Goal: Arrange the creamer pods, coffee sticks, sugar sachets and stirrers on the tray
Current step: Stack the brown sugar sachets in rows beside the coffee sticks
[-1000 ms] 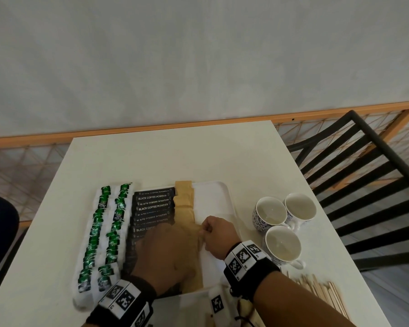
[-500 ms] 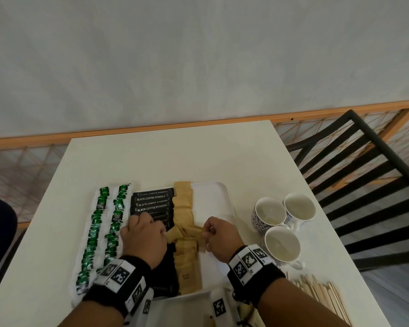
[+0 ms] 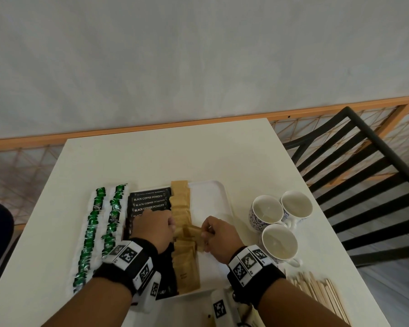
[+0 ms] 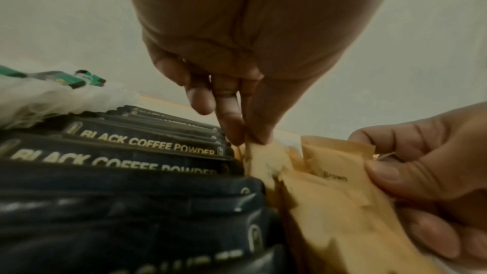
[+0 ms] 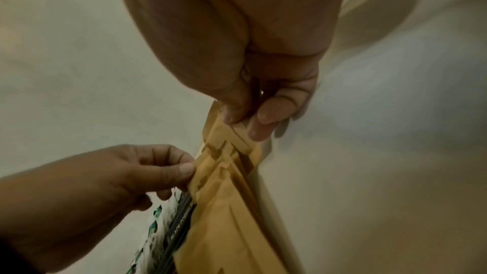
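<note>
A white tray (image 3: 208, 204) holds a row of black coffee sticks (image 3: 149, 199) and, beside it, a column of brown sugar sachets (image 3: 181, 208). My left hand (image 3: 174, 228) pinches the left edge of a sachet (image 4: 263, 159) between thumb and fingertips (image 4: 234, 130). From the other side my right hand (image 3: 204, 233) pinches the right edge of the askew sachets (image 5: 231, 153) in mid-column. In the right wrist view its thumb and fingers (image 5: 261, 120) grip the paper. Wooden stirrers (image 3: 321, 293) lie off the tray at the near right.
Two rows of green-and-white packets (image 3: 113, 215) lie along the tray's left side. Three patterned cups (image 3: 279, 241) stand to the right of the tray. A black chair (image 3: 364, 185) is beyond the table's right edge. The tray's right half is bare.
My left hand has lifted off the coffee sticks and come to the sugar column, where it now pinches a sachet. The right hand has barely moved. Middle sachets are now askew.
</note>
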